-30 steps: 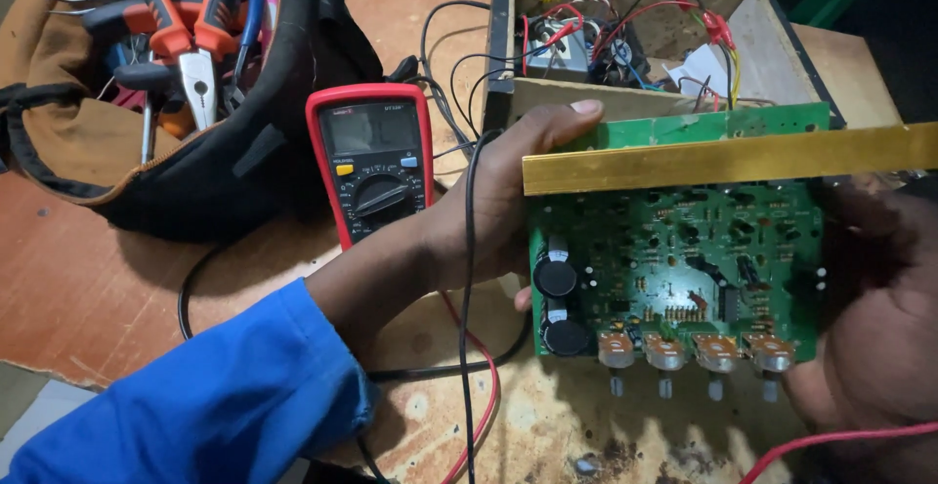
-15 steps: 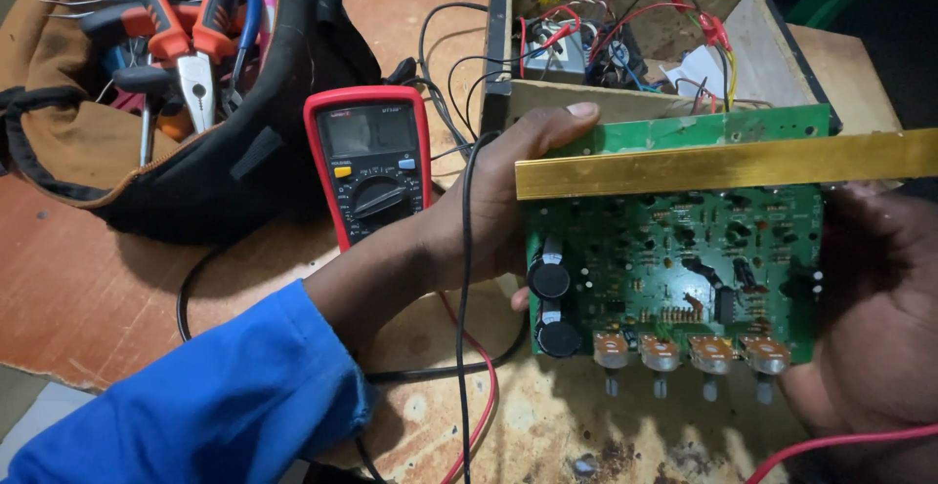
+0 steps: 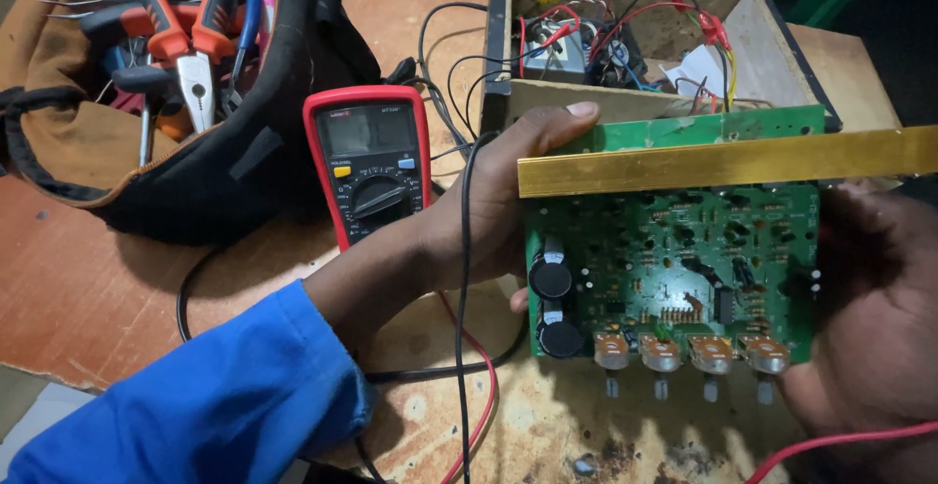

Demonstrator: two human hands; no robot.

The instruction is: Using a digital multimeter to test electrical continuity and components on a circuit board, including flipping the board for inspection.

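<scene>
We have a single view, from a camera worn on the head. It looks steeply down and forward, close over the wooden bench (image 3: 107, 298), whose near edge runs along the bottom left. No second view overlaps it.

A worn wooden table (image 3: 88, 298) carries a tool bag (image 3: 195, 171) at ten o'clock, a red multimeter (image 3: 371, 162) near centre, an open wooden box (image 3: 606, 103) at one o'clock, and loose wires (image 3: 467, 367).

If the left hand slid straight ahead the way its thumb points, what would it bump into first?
Probably the open wooden box full of wires. The left hand grips the green circuit board, thumb aimed at the box's front wall, though depth is unclear.
</scene>
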